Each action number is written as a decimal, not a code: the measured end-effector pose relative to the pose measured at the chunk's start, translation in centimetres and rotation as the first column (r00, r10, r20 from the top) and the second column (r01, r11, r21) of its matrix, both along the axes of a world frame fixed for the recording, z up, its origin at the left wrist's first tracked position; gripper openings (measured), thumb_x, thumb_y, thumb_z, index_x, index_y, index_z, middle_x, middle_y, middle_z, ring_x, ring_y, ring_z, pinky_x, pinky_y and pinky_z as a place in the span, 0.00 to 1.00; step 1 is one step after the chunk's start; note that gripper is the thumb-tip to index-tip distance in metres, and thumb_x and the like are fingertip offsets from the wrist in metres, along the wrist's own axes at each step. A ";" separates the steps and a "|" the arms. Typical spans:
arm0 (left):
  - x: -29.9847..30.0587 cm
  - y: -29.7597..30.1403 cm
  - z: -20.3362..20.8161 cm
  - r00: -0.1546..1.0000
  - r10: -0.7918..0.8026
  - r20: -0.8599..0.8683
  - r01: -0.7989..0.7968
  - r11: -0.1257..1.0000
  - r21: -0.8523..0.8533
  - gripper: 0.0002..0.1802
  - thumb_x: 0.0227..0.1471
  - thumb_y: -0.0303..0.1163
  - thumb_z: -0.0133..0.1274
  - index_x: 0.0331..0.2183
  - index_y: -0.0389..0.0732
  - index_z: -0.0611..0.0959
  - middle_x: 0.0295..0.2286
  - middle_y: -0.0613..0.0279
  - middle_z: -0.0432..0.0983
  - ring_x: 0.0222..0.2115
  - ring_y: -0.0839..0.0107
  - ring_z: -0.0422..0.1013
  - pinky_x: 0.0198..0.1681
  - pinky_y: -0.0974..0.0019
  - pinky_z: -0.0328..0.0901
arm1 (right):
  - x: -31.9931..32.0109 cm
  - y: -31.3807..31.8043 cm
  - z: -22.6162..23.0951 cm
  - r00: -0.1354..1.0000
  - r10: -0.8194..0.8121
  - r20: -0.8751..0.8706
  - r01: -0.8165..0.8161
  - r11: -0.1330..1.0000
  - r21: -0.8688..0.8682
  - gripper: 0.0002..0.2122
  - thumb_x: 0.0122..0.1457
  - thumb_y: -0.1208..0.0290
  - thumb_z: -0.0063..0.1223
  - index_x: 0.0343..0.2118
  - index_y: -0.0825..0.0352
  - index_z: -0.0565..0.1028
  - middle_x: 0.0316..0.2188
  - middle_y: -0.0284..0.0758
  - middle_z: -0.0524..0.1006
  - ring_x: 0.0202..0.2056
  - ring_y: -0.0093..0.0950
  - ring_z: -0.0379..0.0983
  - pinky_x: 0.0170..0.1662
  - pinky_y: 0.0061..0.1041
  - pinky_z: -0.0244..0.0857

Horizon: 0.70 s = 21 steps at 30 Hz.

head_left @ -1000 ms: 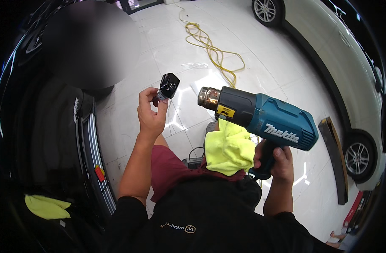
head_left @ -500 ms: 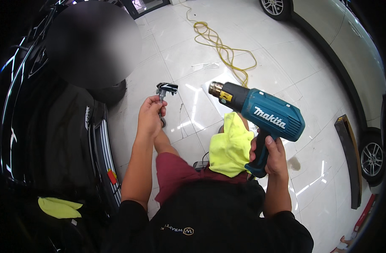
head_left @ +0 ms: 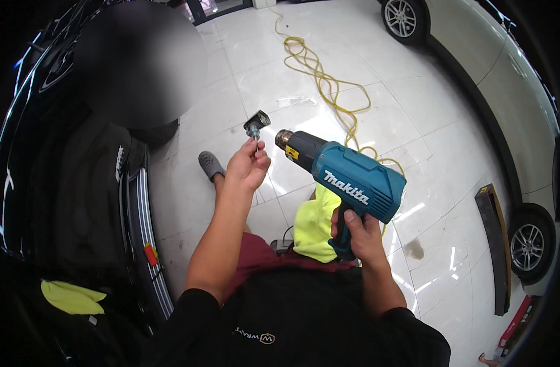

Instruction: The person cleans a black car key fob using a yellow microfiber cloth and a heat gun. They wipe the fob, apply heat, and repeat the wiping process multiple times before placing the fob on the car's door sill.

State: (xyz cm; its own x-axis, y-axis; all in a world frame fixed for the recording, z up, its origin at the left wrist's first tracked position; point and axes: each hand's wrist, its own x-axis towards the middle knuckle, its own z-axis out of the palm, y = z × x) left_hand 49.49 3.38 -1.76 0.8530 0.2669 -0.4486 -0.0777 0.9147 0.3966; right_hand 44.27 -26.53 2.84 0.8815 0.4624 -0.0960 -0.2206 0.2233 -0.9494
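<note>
My left hand (head_left: 248, 166) is closed, with the fingertips pinching the thin stem of a small glossy black part with a grey metal-looking base (head_left: 255, 124). What exactly this part is I cannot make out. A teal and black heat gun (head_left: 353, 177) is gripped by its handle in my right hand (head_left: 364, 235). Its metal nozzle points left toward the small part, a short gap apart from it. Below the gun, a bright yellow-green cloth (head_left: 313, 229) hangs at my lap, partly hidden by the gun.
A black car (head_left: 66, 189) stands close on my left, with another yellow-green cloth (head_left: 72, 298) on it. On the tiled floor lies a tangled yellow cord (head_left: 329, 85). A light-coloured car (head_left: 476, 55) and a long dark box (head_left: 494, 248) are at right.
My left hand has moved right, and the small part has turned. The heat gun has shifted left and slightly down, bringing its nozzle closer to the part.
</note>
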 end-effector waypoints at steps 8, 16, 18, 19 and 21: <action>-0.2 -1.1 -1.9 0.962 0.210 -0.176 0.013 0.605 0.796 0.17 0.51 0.28 0.45 0.45 0.43 0.72 0.26 0.67 0.67 0.20 0.82 0.59 0.18 0.77 0.54 | -0.3 -0.1 -0.1 0.996 -0.071 0.050 0.085 0.928 -0.362 0.18 0.61 0.53 0.49 0.33 0.67 0.73 0.19 0.31 0.73 0.24 0.22 0.71 0.29 0.25 0.65; 1.9 -3.4 -2.3 0.962 0.226 -0.151 -0.001 0.558 0.830 0.09 0.58 0.34 0.40 0.41 0.45 0.67 0.24 0.67 0.65 0.16 0.82 0.55 0.15 0.76 0.50 | -0.6 -0.4 0.2 0.972 -0.083 0.220 0.137 0.960 -0.243 0.18 0.62 0.55 0.49 0.38 0.70 0.73 0.23 0.37 0.74 0.22 0.23 0.71 0.30 0.27 0.65; 2.0 -3.2 -2.6 0.970 0.213 -0.117 -0.028 0.575 0.817 0.10 0.57 0.34 0.40 0.42 0.44 0.67 0.24 0.67 0.66 0.16 0.81 0.56 0.15 0.76 0.50 | 0.2 -0.2 -0.5 0.945 -0.068 0.321 0.175 0.932 -0.318 0.17 0.61 0.57 0.50 0.38 0.70 0.74 0.31 0.41 0.77 0.26 0.26 0.73 0.33 0.28 0.66; 1.8 -2.8 -3.0 0.971 0.212 -0.112 -0.026 0.556 0.831 0.11 0.57 0.34 0.40 0.42 0.44 0.67 0.25 0.66 0.66 0.16 0.81 0.56 0.15 0.76 0.50 | 0.9 -0.1 -0.4 0.957 -0.026 0.287 0.138 0.916 -0.377 0.16 0.61 0.58 0.51 0.38 0.71 0.74 0.32 0.41 0.77 0.26 0.26 0.74 0.33 0.28 0.66; 1.6 -1.5 -3.7 0.964 0.238 -0.121 -0.018 0.511 0.859 0.12 0.56 0.33 0.40 0.43 0.44 0.68 0.25 0.66 0.66 0.17 0.80 0.57 0.15 0.76 0.51 | 1.5 0.5 -1.0 0.975 0.006 0.221 0.080 0.922 -0.379 0.15 0.61 0.61 0.52 0.38 0.70 0.72 0.30 0.37 0.75 0.27 0.25 0.72 0.32 0.27 0.67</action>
State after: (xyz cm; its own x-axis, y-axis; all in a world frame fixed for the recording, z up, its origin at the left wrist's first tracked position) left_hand 51.05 1.86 -5.46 0.6978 0.7097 -0.0971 0.0146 0.1214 0.9925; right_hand 45.77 -26.01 1.86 0.9165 0.3946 -0.0664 -0.0012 -0.1631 -0.9866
